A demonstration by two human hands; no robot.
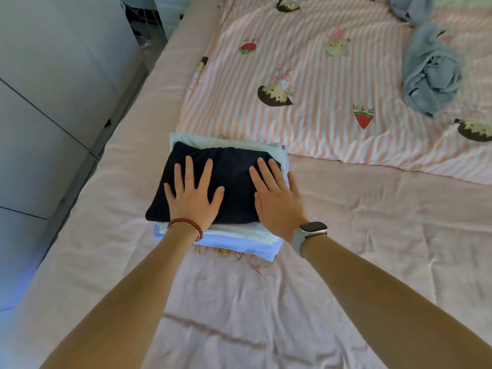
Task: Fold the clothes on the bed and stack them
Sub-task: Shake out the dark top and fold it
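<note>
Beside the bed's left edge stand pale cabinet fronts (53, 83), which leave the near-left part of the bed (372, 249) as the easy place to reach and build a pile. Close to that left edge, just short of where the striped quilt (306, 75) ends, sits the stack of folded clothes (239, 237): white and light blue layers below, a dark navy garment (234, 177) folded on top, and frayed yellow threads showing from under the near side.

On the navy garment's left half lies the left hand (195, 194), palm down, its fingers (189, 169) straight and spread apart, gripping nothing. It wears a red bead bracelet (186, 227) at the wrist. On the garment's right half, overlapping the stack's right side, lies the right hand (277, 201), also flat, with fingers (262, 174) straight and closer together, and a watch (310, 231) at the wrist. Both palms flat on top suggest pressing the fold down and squaring the pile so it sits level, rather than lifting it.

Toward the bed's far right corner, well apart from the stack, a crumpled grey-blue garment (431, 73) lies on the quilt, unfolded; it looks like the next piece to take. More grey cloth (410, 6) shows at the far edge, too cropped to identify.
</note>
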